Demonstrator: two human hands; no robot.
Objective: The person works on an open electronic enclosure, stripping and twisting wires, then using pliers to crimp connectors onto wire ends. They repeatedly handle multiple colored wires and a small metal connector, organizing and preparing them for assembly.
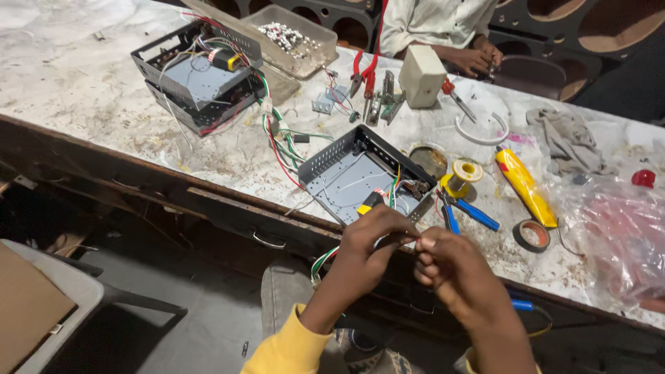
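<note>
My left hand [367, 249] and my right hand [450, 273] meet at the near edge of the workbench, both pinching the end of a thin red wire [410, 239] between their fingertips. Green, white and red wires [322, 262] trail down under my left hand. Just beyond my hands lies an open grey metal chassis [346, 176] with a yellow-and-black component and coloured wires at its near corner. My sleeves are yellow.
Blue-handled pliers [471, 211], a solder spool [460, 174], a yellow tube [523, 183] and a tape roll [532, 235] lie to the right. Two stacked chassis [197, 76], a plastic tub of small parts [294, 38], red pliers and a beige box [421, 75] sit farther back. Another person's hands [478, 59] work across the bench.
</note>
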